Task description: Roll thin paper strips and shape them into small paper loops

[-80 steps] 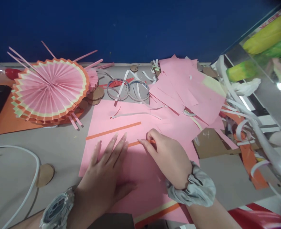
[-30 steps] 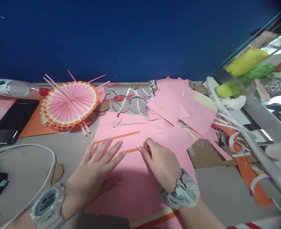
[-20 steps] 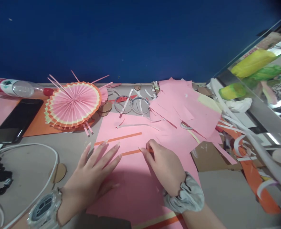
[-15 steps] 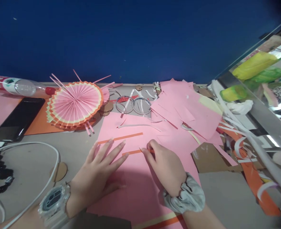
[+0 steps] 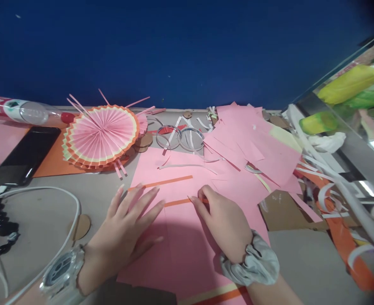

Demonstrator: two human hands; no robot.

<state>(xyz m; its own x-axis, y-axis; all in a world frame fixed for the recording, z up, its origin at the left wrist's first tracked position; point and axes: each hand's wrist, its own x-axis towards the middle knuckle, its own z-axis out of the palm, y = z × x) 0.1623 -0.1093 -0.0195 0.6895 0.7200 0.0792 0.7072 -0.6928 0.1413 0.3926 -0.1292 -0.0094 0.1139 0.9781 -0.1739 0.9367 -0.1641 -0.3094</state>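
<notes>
My left hand (image 5: 126, 228) lies flat with fingers spread on the left part of a large pink paper sheet (image 5: 187, 245); a pale wristwatch (image 5: 57, 274) sits on that wrist. My right hand (image 5: 223, 222), with a grey scrunchie (image 5: 253, 260) on the wrist, pinches the right end of a thin orange paper strip (image 5: 177, 202) lying on the sheet. A second, longer orange strip (image 5: 163, 183) lies just beyond the fingertips of the left hand.
A pleated pink and orange paper fan (image 5: 101, 135) rests at back left on orange paper. A black phone (image 5: 24, 156), a bottle (image 5: 24, 112) and a white cable (image 5: 47, 199) are at left. Pink scraps (image 5: 253, 144), rings (image 5: 180, 137) and curled strips (image 5: 326, 186) clutter the right.
The view has shifted slightly. My left hand's fingers slid back a little from the orange strips. My right hand stays pinched on the short strip's end.
</notes>
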